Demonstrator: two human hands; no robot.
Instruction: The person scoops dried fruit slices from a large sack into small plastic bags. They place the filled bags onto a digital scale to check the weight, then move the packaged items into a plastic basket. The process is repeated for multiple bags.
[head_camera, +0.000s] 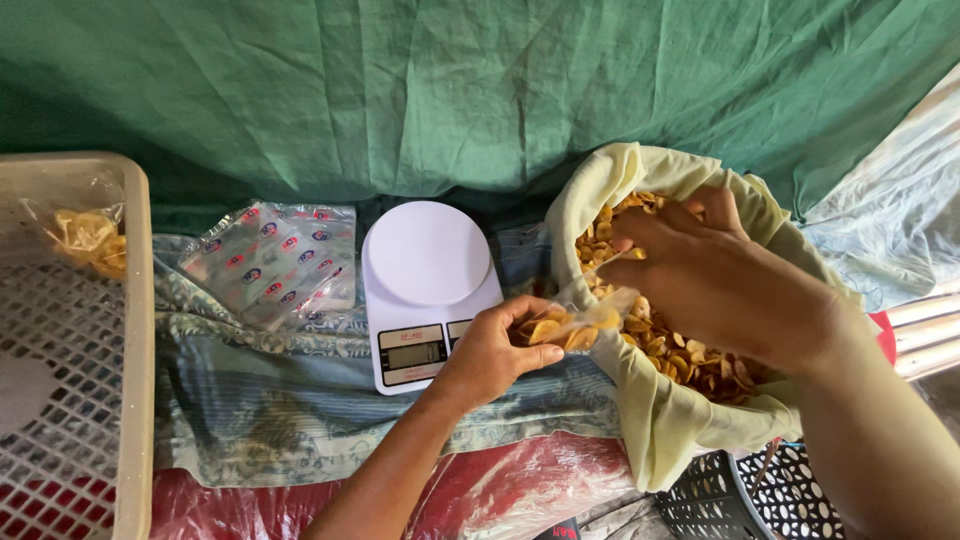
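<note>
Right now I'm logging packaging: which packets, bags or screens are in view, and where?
Empty printed packets: clear stack, left of the scale.
Scale screen: grey rectangle, white scale's front.
Small clear bag: chips inside, left hand holds it.
Filled bag: in the beige crate.

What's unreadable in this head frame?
- Right hand fingertips: hidden among chips in the cloth sack.
- Small clear bag in the left hand: fill level unclear, partly covered by both hands.
- Scale display: too small.
- Crate: cut off at left edge.
</note>
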